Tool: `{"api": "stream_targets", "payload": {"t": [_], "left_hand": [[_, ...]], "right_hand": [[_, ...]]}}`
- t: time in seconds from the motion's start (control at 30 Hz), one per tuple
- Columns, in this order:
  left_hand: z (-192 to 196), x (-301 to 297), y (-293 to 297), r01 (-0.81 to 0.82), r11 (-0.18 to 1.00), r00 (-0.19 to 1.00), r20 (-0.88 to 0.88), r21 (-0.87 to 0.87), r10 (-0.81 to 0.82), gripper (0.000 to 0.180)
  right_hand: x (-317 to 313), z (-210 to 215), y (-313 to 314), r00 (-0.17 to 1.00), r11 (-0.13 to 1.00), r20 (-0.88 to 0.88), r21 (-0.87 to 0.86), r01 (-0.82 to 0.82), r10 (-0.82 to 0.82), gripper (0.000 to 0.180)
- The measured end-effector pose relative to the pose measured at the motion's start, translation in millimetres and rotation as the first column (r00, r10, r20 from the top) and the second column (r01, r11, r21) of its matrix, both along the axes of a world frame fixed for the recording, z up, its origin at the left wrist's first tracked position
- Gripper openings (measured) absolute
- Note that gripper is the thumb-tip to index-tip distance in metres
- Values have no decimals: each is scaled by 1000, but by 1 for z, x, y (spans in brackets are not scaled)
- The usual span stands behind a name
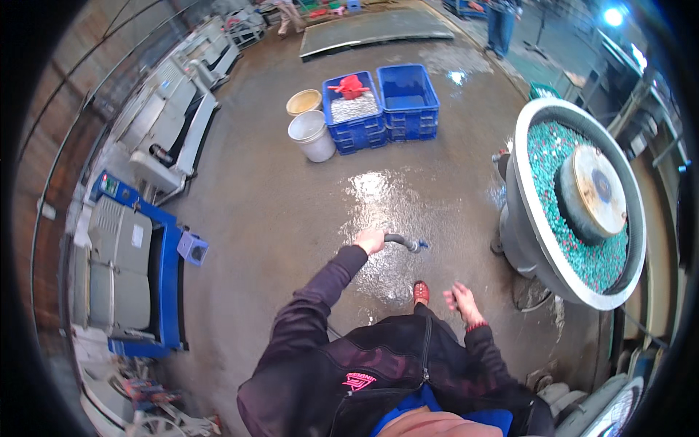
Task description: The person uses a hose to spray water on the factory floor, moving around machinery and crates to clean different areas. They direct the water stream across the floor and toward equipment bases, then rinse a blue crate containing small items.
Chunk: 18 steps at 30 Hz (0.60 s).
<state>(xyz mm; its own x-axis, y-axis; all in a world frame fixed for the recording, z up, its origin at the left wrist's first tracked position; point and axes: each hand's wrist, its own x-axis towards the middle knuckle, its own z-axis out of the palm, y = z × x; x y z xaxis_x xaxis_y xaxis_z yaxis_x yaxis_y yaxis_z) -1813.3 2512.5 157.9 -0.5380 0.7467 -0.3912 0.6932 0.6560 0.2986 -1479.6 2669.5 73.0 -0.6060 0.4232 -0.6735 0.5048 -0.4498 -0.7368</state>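
Observation:
My left hand (370,240) is closed around a dark hose (395,239), held out in front of me over the wet floor. A metal fitting with a small blue valve handle (421,245) sits at the hose's free end, pointing right. No stream of water can be made out from it. Lower and to the right, my right hand (461,300) hangs beside my body with its fingers loosely bent and apart, nothing visible in it. The big round vibratory bowl (520,204), filled with green and reddish pellets (542,156), stands to the right of that hand.
Ahead are two blue crates (409,124), one holding small pale pieces and a red scoop (349,86). White buckets (314,138) stand beside them. Machines, including a blue-framed one (171,284), line the left wall. A person (500,29) stands far right. The floor is wet.

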Motion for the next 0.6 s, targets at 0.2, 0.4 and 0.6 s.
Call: {"api": "stream_targets", "payload": {"t": [0.2, 0.4, 0.6], "left_hand": [[-18, -21, 69, -35, 995, 993, -109, 89, 45, 40], [39, -107, 140, 28, 999, 978, -205, -32, -34, 40], [135, -193, 193, 126, 992, 963, -234, -30, -130, 43]], "right_hand": [[-115, 18, 64, 1000, 977, -11, -210, -31, 29, 64], [-142, 26, 119, 991, 970, 1, -204, -129, 132, 64], [-136, 33, 174, 994, 974, 47, -209, -85, 97, 60]]}}
